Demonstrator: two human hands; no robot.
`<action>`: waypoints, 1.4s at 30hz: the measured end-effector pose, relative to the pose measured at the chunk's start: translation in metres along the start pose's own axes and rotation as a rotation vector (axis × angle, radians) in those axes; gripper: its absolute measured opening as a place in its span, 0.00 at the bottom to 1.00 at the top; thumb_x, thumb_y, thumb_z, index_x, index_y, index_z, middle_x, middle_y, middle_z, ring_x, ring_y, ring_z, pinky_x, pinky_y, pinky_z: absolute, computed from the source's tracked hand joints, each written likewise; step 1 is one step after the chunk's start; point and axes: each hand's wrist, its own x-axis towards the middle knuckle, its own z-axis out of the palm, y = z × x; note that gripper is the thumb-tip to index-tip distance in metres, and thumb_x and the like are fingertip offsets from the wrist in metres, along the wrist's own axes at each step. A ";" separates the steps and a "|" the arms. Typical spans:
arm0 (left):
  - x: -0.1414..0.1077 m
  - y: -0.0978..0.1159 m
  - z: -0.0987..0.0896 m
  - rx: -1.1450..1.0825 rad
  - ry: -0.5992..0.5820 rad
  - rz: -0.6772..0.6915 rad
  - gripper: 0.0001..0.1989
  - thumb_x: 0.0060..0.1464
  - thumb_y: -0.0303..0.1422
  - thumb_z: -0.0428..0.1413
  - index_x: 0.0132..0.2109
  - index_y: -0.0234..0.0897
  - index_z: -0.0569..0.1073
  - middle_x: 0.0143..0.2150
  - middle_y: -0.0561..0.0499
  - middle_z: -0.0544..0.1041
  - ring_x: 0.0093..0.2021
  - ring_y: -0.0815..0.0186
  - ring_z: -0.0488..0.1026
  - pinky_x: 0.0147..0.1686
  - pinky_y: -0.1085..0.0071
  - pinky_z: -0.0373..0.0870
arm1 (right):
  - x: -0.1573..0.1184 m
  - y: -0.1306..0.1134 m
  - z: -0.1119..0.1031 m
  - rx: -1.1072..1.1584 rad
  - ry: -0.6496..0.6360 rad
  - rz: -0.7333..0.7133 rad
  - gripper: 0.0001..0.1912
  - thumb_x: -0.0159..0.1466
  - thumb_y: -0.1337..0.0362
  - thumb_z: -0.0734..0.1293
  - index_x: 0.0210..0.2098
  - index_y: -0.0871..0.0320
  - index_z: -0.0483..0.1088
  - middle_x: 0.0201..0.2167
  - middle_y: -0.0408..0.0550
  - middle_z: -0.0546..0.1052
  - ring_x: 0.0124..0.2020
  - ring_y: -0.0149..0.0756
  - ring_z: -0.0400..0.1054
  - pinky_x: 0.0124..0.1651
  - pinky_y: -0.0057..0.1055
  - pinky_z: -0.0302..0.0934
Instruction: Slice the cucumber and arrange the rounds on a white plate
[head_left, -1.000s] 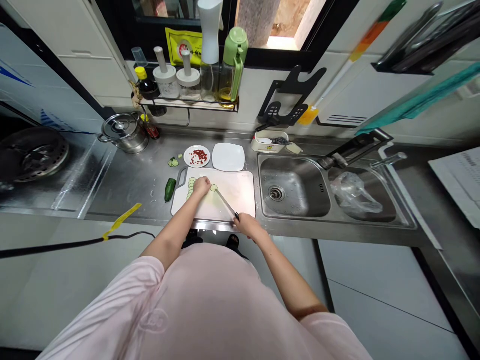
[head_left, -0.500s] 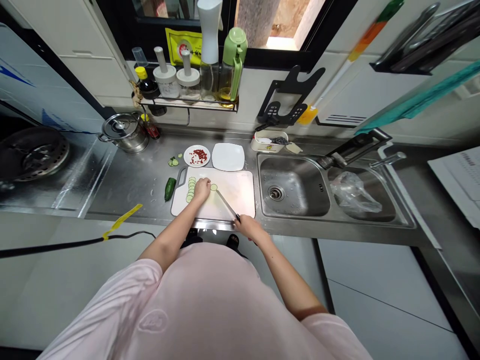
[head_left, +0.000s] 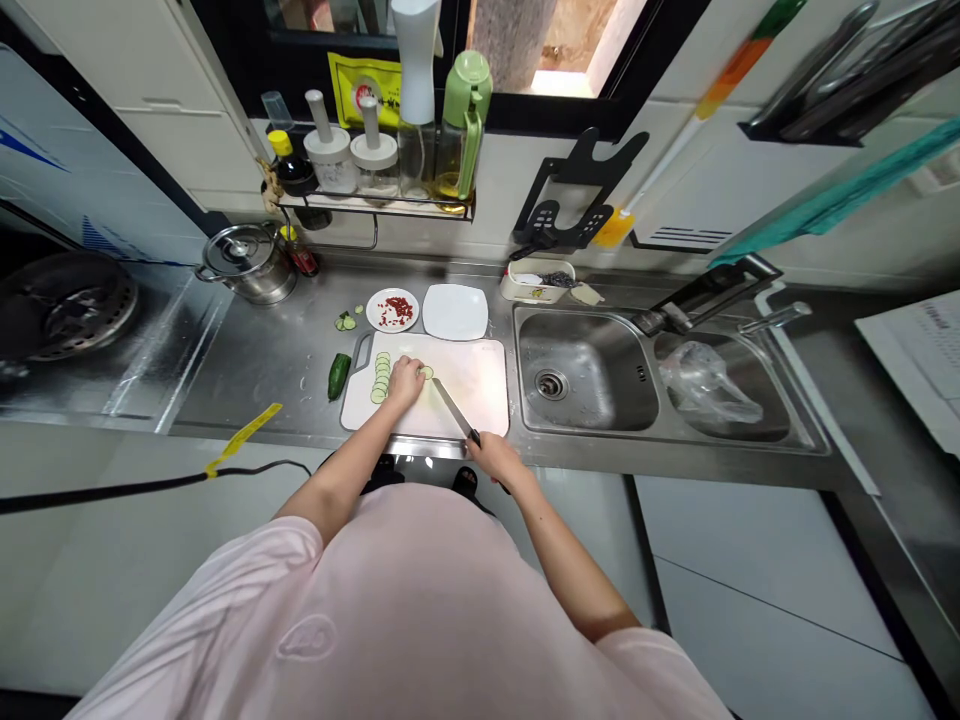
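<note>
Right hand [head_left: 496, 458]: fingers clamped on the black handle of the knife [head_left: 453, 408], blade angled over the cutting board [head_left: 484, 375], tip near a pale green slice [head_left: 427, 372]. Left hand [head_left: 406, 383]: fingertips at that slice; whether they pinch it or merely touch it, cannot tell. Slice lies on the board between left hand and knife tip; overlapping row of slices [head_left: 381, 372] at the board's left side, uncut-looking cucumber [head_left: 338, 377] on the counter just beyond. Handling, judged: fingertips tucked back from the edge, blade low and steady (wet slices probably slide and cling), light finger pressure to spare the thin round, wrist clear of the row so its overlap holds.
</note>
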 end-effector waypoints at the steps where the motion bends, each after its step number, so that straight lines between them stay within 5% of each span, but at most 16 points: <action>1: 0.001 0.000 0.000 -0.007 0.002 -0.012 0.12 0.54 0.30 0.52 0.45 0.38 0.74 0.45 0.43 0.69 0.49 0.57 0.66 0.52 0.65 0.62 | 0.000 0.001 0.001 0.001 0.008 0.005 0.23 0.68 0.52 0.50 0.38 0.60 0.69 0.26 0.49 0.76 0.19 0.32 0.68 0.29 0.27 0.57; 17: -0.001 0.005 0.000 -0.133 0.076 -0.066 0.04 0.50 0.27 0.54 0.35 0.38 0.70 0.35 0.49 0.74 0.36 0.65 0.69 0.37 0.71 0.62 | 0.013 0.004 0.013 0.036 0.136 -0.007 0.24 0.67 0.47 0.52 0.39 0.58 0.70 0.35 0.51 0.77 0.34 0.36 0.72 0.35 0.27 0.58; 27: -0.014 0.002 -0.001 -0.453 0.098 -0.193 0.04 0.47 0.33 0.57 0.31 0.38 0.70 0.27 0.54 0.73 0.28 0.70 0.69 0.31 0.75 0.63 | 0.015 0.002 0.007 0.096 0.150 -0.005 0.23 0.67 0.48 0.54 0.42 0.59 0.70 0.33 0.51 0.77 0.33 0.35 0.72 0.35 0.26 0.57; 42: -0.078 -0.066 -0.018 -0.644 0.200 -0.350 0.10 0.41 0.37 0.60 0.30 0.38 0.69 0.26 0.56 0.71 0.26 0.71 0.67 0.30 0.75 0.65 | 0.028 0.020 0.014 0.279 0.340 -0.004 0.22 0.63 0.47 0.57 0.36 0.59 0.71 0.23 0.47 0.75 0.27 0.35 0.69 0.30 0.25 0.55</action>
